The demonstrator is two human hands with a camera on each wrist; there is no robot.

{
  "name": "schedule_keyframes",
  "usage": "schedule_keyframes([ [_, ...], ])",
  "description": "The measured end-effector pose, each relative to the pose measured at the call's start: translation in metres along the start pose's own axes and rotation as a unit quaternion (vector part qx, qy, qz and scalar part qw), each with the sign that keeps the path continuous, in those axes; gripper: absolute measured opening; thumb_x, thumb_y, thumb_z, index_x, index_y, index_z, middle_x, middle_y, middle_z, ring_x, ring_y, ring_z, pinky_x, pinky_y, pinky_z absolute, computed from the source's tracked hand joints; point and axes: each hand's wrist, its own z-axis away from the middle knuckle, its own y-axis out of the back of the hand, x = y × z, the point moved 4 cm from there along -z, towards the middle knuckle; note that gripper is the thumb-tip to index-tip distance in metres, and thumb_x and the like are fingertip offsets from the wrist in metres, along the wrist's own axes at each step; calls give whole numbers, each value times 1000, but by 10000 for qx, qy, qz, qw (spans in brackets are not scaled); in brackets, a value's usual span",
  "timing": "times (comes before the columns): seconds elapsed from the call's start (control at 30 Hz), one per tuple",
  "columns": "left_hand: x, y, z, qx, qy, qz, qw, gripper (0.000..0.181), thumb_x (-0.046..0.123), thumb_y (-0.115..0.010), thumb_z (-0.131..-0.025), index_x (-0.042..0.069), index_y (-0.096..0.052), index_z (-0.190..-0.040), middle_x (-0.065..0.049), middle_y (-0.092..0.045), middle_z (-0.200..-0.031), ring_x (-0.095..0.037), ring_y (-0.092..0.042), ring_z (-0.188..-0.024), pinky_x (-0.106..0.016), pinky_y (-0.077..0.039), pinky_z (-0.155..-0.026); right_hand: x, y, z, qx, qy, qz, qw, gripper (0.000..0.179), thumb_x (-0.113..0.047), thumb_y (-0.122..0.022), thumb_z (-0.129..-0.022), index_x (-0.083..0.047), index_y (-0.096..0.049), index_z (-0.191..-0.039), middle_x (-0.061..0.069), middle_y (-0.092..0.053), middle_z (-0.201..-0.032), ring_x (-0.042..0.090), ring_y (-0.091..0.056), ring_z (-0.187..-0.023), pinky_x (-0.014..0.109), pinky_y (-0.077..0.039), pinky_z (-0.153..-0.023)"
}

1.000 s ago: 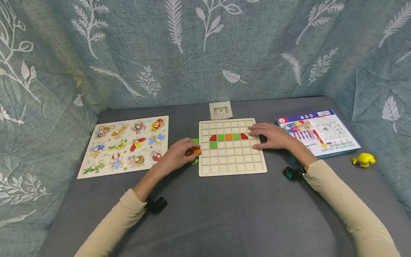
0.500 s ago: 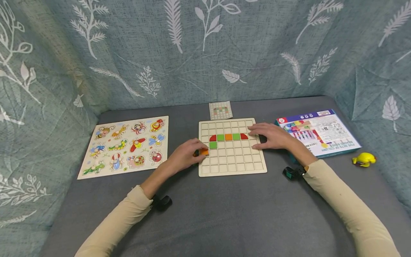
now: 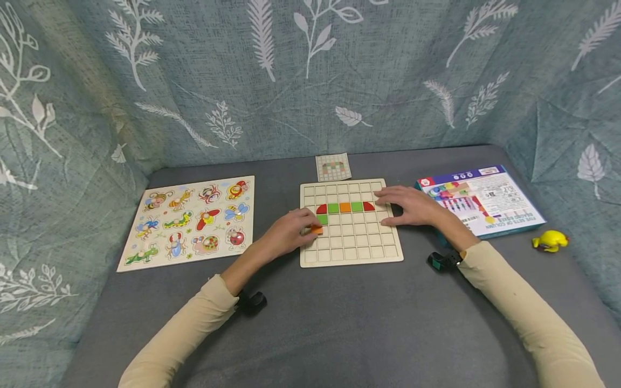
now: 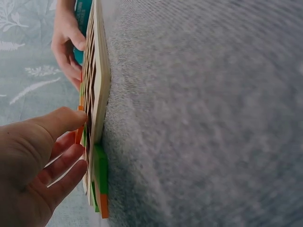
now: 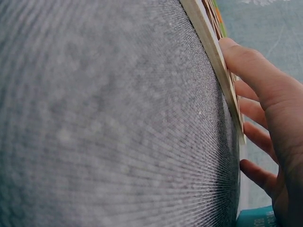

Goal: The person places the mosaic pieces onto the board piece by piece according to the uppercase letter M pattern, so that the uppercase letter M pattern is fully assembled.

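My left hand point(image 3: 291, 233) pinches an orange square tile point(image 3: 317, 230) between thumb and fingers, close over the left part of a wooden grid board point(image 3: 351, 254). In the left wrist view the thumb lies on this orange tile point(image 4: 78, 135). A row of red quarter-round, green and orange tiles point(image 3: 345, 207) lies in the grid, with one green tile point(image 3: 322, 219) below its left end, just above the held tile. My right hand point(image 3: 409, 206) rests on the board's right edge, fingers spread. Loose green and orange tiles point(image 4: 101, 165) lie by the board's left edge, hidden in the head view.
A small pattern card point(image 3: 333, 167) lies behind the board. To the left is a wooden insect puzzle point(image 3: 191, 221). A boxed set point(image 3: 480, 202) and a yellow toy point(image 3: 550, 241) are at the right. A patterned curtain point(image 3: 291, 108) hangs behind the table.
My left hand has moved right with the orange tile, from the loose tiles left of the board to over the grid, below the green tile. The right hand has stayed at the board's edge.
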Motion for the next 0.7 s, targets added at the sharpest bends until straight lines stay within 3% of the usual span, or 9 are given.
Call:
schedule_keyframes([
  [0.4, 3, -1, -5, 45, -201, 18, 9998, 16, 14, -69, -89, 11, -73, -104, -4, -66, -102, -16, -57, -83, -31, -50, -73, 0, 1, -1, -31, -18, -62, 10000, 55, -44, -71, -85, -14, -62, -131, 11, -47, -149, 33, -38, -140, 62, -29, -111],
  [0.7, 4, -2, -7, -76, -128, 15, 9999, 18, 16, -69, -89, 12, -73, -106, -3, -66, -104, -14, -57, -84, -29, -50, -72, 0, 1, 0, -69, -37, -75, 9999, 56, -44, -71, -85, -14, -61, -131, 11, -46, -149, 34, -37, -141, 63, -28, -112],
])
